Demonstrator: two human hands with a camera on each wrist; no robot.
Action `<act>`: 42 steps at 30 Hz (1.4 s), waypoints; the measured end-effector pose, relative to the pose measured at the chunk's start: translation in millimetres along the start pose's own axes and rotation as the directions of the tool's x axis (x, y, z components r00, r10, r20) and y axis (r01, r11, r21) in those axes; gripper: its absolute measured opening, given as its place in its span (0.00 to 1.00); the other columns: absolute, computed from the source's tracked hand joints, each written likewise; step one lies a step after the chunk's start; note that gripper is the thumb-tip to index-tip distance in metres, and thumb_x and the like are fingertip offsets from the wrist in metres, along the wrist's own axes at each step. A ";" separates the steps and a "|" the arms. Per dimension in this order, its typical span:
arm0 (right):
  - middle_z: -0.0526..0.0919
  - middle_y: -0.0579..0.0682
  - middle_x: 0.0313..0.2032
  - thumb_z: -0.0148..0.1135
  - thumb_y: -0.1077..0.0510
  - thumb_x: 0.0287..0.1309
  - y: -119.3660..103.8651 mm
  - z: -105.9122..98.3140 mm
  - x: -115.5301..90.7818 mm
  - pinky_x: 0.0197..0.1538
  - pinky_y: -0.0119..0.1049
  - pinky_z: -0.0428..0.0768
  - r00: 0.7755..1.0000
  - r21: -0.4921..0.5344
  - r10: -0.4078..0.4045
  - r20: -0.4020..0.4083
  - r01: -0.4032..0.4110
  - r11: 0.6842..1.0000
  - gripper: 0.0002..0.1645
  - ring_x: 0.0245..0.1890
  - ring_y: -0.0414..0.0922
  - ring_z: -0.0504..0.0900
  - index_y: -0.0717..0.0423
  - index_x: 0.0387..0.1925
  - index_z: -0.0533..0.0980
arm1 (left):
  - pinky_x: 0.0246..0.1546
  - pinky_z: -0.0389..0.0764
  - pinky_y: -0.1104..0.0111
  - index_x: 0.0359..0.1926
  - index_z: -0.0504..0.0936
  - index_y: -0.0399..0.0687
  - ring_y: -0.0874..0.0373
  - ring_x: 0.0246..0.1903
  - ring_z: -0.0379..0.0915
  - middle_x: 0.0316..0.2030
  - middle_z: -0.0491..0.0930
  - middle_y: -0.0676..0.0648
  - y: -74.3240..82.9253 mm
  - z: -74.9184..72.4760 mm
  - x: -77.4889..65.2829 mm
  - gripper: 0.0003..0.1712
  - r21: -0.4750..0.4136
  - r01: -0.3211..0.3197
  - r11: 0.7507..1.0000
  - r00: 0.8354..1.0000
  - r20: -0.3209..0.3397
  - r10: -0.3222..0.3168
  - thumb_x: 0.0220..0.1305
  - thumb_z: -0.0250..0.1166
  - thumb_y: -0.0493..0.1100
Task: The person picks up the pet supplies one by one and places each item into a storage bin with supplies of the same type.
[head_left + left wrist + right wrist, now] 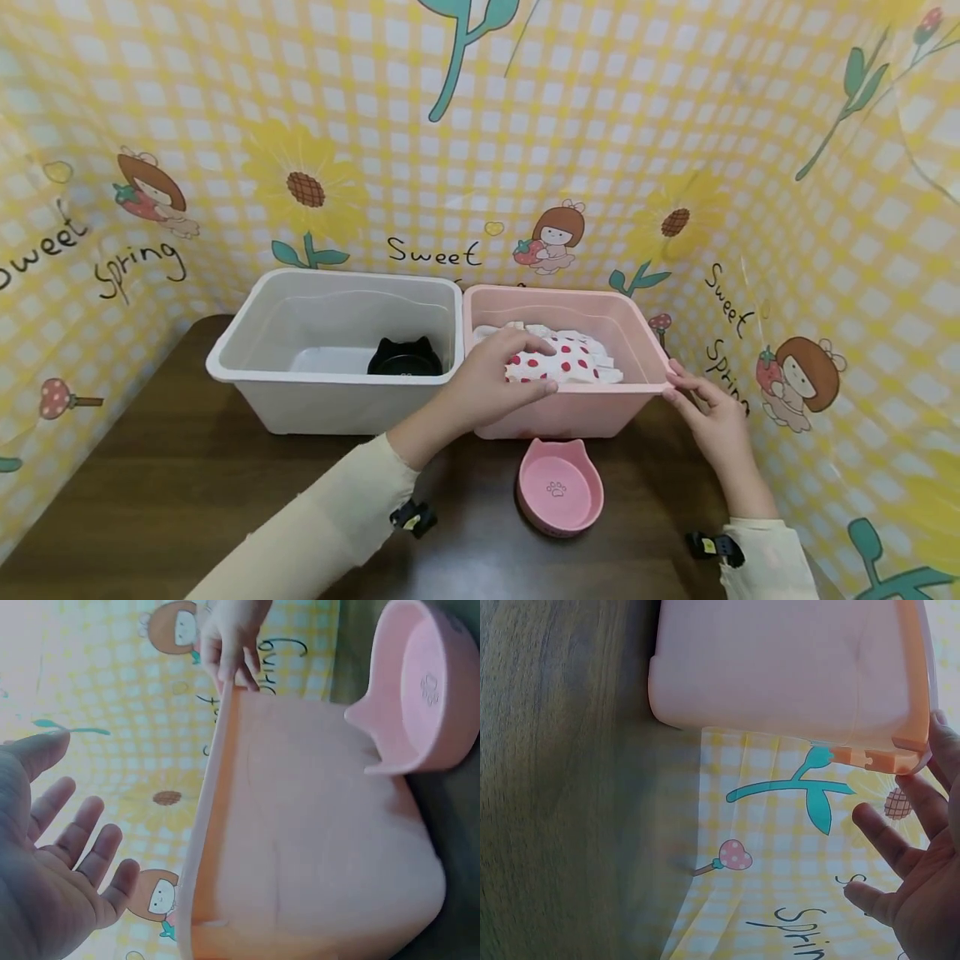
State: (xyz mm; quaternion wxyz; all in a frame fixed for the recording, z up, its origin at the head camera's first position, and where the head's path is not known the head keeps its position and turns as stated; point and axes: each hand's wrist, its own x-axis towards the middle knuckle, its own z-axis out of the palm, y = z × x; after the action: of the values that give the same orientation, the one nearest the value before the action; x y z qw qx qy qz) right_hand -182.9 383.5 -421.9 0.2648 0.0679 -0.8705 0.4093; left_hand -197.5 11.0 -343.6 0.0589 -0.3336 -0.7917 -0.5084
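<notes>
A pink plastic bin holds a white cloth with red dots. Above its near side is my left hand, fingers spread and nothing held; the left wrist view shows this hand apart from the bin's rim. At the bin's near right corner, my right hand pinches the rim between thumb and fingers, with the other fingers loose in the right wrist view. A pink cat-eared bowl with a paw print inside sits on the table in front of the bin.
Left of the pink bin, side by side with it, stands a light grey bin with a black cat-eared bowl inside. Both bins are on a dark wooden table. A yellow checked sheet hangs behind and along both sides.
</notes>
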 end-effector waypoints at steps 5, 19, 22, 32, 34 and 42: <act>0.82 0.52 0.61 0.70 0.56 0.65 1.6 1.8 -1.3 0.60 0.12 0.67 1.000 -0.029 0.005 0.003 -0.005 1.000 0.16 0.59 0.20 0.74 0.55 0.52 0.85 | 0.58 0.77 0.55 0.54 0.84 0.56 0.62 0.57 0.73 0.53 0.81 0.59 -0.1 -0.3 -24.5 0.21 -0.056 0.039 0.998 0.999 -0.007 -0.039 0.60 0.76 0.49; 0.83 0.52 0.60 0.70 0.55 0.65 -4.3 -1.7 3.2 0.59 0.12 0.67 1.000 -0.069 -0.027 0.004 0.027 0.997 0.16 0.58 0.19 0.74 0.56 0.52 0.85 | 0.50 0.81 0.59 0.51 0.85 0.58 0.58 0.49 0.79 0.48 0.85 0.57 -35.1 15.2 -73.4 0.15 -0.120 0.087 0.989 0.990 0.119 -0.072 0.64 0.74 0.48; 0.83 0.53 0.60 0.70 0.56 0.65 -5.9 -2.0 3.4 0.59 0.12 0.67 0.999 -0.068 -0.033 0.012 0.034 0.997 0.16 0.58 0.20 0.75 0.57 0.52 0.85 | 0.51 0.81 0.58 0.51 0.85 0.55 0.55 0.48 0.79 0.48 0.85 0.52 -47.0 25.1 -78.5 0.15 -0.097 0.125 0.987 0.986 0.124 -0.113 0.64 0.74 0.48; 0.82 0.56 0.60 0.70 0.60 0.64 -3.7 -0.7 1.6 0.59 0.12 0.66 0.999 -0.052 -0.041 0.016 0.042 0.998 0.16 0.59 0.20 0.74 0.58 0.52 0.85 | 0.55 0.81 0.58 0.52 0.84 0.54 0.58 0.49 0.80 0.48 0.86 0.50 -81.5 57.2 -85.4 0.20 0.014 0.237 0.971 0.970 0.045 -0.238 0.61 0.76 0.51; 0.81 0.57 0.60 0.70 0.61 0.64 -2.8 -0.6 1.5 0.59 0.12 0.66 0.999 -0.052 -0.044 0.015 0.044 0.998 0.16 0.59 0.20 0.74 0.58 0.52 0.84 | 0.55 0.81 0.59 0.54 0.84 0.52 0.57 0.49 0.81 0.49 0.86 0.49 -85.5 61.9 -85.7 0.22 0.013 0.247 0.969 0.968 0.038 -0.248 0.61 0.76 0.52; 0.83 0.52 0.60 0.71 0.58 0.64 -1.6 -0.7 0.8 0.60 0.12 0.67 0.999 -0.055 -0.034 0.003 0.034 0.998 0.15 0.59 0.21 0.75 0.55 0.52 0.85 | 0.55 0.81 0.58 0.58 0.83 0.47 0.54 0.50 0.81 0.51 0.86 0.48 -96.2 79.6 -82.3 0.27 0.026 0.305 0.952 0.950 0.065 -0.306 0.62 0.75 0.53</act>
State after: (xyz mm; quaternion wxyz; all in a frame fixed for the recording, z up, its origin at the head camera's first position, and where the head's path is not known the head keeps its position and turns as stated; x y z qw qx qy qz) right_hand -182.7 383.1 -420.0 0.2726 0.0756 -0.8804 0.3805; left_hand -171.1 14.6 -490.7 -0.0449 -0.2239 -0.8393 -0.4933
